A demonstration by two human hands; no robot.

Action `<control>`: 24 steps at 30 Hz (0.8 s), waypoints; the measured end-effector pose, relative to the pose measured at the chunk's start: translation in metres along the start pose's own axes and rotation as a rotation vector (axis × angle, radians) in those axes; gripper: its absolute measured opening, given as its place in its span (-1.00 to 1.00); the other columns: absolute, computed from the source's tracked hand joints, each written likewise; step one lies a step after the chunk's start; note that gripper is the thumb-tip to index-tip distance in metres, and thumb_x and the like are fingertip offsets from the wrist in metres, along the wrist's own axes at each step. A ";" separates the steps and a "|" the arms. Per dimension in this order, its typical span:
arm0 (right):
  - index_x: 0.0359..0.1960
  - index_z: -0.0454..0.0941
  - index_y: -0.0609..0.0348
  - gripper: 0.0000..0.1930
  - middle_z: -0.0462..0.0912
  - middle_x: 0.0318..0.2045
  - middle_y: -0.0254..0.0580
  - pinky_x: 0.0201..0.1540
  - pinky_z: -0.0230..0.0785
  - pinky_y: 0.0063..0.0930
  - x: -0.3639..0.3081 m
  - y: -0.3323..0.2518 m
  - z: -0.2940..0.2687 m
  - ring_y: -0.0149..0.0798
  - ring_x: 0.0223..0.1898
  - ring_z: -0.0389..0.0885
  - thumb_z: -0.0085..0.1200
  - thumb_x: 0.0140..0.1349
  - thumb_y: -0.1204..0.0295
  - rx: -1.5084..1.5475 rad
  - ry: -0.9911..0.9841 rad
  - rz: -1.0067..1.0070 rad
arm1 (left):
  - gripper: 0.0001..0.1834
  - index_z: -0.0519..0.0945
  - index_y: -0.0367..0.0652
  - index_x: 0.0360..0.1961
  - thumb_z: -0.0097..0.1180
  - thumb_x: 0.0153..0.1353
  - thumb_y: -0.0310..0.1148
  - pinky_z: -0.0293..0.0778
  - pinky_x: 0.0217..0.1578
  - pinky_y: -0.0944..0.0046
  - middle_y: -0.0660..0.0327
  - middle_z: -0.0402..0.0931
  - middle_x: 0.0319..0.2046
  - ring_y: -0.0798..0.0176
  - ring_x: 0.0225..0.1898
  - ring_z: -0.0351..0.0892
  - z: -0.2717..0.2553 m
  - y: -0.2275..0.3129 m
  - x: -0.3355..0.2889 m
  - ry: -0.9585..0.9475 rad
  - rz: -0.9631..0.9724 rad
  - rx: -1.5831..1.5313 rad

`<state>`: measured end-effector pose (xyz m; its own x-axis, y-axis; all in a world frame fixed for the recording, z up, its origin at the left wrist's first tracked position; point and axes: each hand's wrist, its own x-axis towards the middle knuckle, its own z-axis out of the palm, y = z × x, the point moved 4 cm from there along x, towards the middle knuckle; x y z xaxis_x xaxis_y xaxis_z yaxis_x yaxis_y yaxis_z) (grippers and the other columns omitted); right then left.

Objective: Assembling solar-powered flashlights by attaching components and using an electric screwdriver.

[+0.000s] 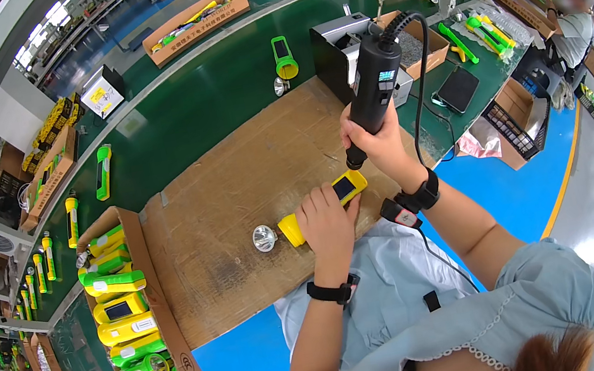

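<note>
A yellow flashlight body (290, 230) with a dark panel lies on a cardboard sheet (219, 190) in front of me. Over its middle, my left hand (325, 221) is closed round it and presses it down. A silver lamp head with a round reflector (264, 238) sits just left of the body's wide end. My right hand (382, 146) grips a black corded electric screwdriver (375, 74) with a small lit display. The tool tilts, its tip down near the narrow end of the flashlight. Whether the tip touches it I cannot tell.
A cardboard box (168, 317) packed with yellow and green flashlights stands at the left. Beyond the sheet runs a green belt (181, 103) carrying several flashlights. A dark metal machine (335, 61) stands at the back; a black phone (458, 89) lies at the right. Another person (575, 37) sits far right.
</note>
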<state>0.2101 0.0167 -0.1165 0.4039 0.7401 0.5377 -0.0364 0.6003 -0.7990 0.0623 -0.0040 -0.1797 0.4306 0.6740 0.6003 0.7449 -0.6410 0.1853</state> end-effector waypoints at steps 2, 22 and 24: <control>0.17 0.06 0.07 -0.34 0.48 -0.45 -0.31 -0.50 0.38 -0.56 -0.001 0.004 0.002 -0.49 -0.53 0.47 0.08 0.04 0.71 0.020 -0.008 0.019 | -0.44 0.49 -0.20 -0.19 0.27 -0.10 0.02 0.29 -0.16 0.15 0.16 0.46 -0.33 0.10 -0.26 0.42 0.000 0.000 0.001 -0.012 -0.010 0.011; -0.11 0.17 0.18 -0.62 0.50 -0.47 -0.21 -0.47 0.42 -0.49 0.065 -0.058 -0.084 -0.37 -0.53 0.53 0.11 0.12 0.61 -0.197 0.331 -0.452 | -0.39 0.43 -0.24 0.01 0.30 -0.09 -0.26 0.18 0.03 0.03 0.01 0.34 -0.06 -0.05 -0.02 0.31 -0.027 0.000 -0.003 -0.167 -0.085 -0.064; -0.10 0.17 0.17 -0.60 0.50 -0.47 -0.22 -0.47 0.43 -0.48 0.080 -0.051 -0.101 -0.37 -0.54 0.53 0.12 0.11 0.61 -0.203 0.350 -0.419 | -0.39 0.40 -0.20 0.07 0.26 -0.07 -0.34 0.17 0.06 0.01 0.03 0.31 -0.03 -0.03 0.01 0.29 -0.058 -0.005 0.002 -0.192 -0.087 0.008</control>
<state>0.3363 0.0145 -0.0602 0.6251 0.2873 0.7258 0.3540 0.7244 -0.5916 0.0295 -0.0206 -0.1347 0.4536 0.7846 0.4226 0.7870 -0.5752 0.2233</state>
